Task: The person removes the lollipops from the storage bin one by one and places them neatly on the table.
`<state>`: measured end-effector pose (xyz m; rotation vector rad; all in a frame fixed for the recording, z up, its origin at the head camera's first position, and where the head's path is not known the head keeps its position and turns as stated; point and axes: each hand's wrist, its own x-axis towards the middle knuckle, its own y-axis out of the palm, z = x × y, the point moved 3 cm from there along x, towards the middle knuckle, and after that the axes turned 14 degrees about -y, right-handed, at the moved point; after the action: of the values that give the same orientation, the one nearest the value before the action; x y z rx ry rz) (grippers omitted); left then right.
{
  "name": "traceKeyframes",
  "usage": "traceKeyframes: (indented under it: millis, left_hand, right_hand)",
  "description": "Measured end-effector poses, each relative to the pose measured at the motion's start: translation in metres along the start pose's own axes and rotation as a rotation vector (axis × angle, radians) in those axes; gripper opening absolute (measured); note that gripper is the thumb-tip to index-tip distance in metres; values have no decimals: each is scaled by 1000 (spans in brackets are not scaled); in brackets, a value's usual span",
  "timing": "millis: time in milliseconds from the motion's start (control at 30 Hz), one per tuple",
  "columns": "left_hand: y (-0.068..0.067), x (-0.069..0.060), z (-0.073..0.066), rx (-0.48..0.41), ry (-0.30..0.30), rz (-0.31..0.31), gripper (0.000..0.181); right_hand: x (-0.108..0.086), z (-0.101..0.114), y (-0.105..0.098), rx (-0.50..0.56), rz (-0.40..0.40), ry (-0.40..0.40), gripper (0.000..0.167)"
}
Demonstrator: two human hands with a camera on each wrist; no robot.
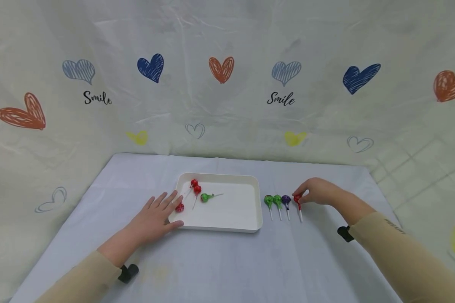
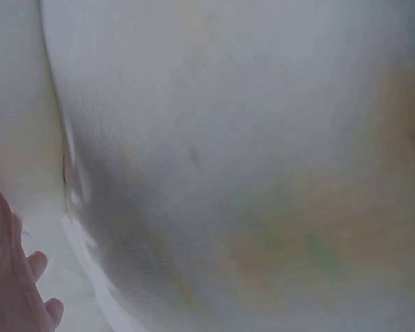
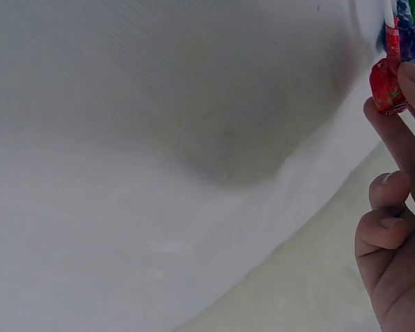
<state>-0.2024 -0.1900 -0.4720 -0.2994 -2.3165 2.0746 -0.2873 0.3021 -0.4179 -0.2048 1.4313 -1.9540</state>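
Red lollipop (image 3: 387,86) — pinched in the fingers of the right hand (image 1: 320,192), at the right end of a short row on the white surface (image 1: 227,265). Beside it in that row, a purple lollipop (image 1: 286,200), then two green lollipops (image 1: 277,200). Farther left, the white tray (image 1: 235,206), with three loose red lollipops (image 1: 197,190) and one loose green lollipop (image 1: 204,198) inside. At its left edge, the left hand (image 1: 154,221), with fingers spread wide, gripping nothing. Judging by the layout, roughly half done: three neatly lined up, a fourth in position but not yet released — and four apparently left, lying unaligned in the tray.
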Motion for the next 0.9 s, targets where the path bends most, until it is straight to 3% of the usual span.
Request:
traceKeyframes:
  millis: [900]
  left_hand:
    - [-3,-1,-2,3,5,0,89]
  right_hand:
    - [5,-9,7,32,-46,-1,33]
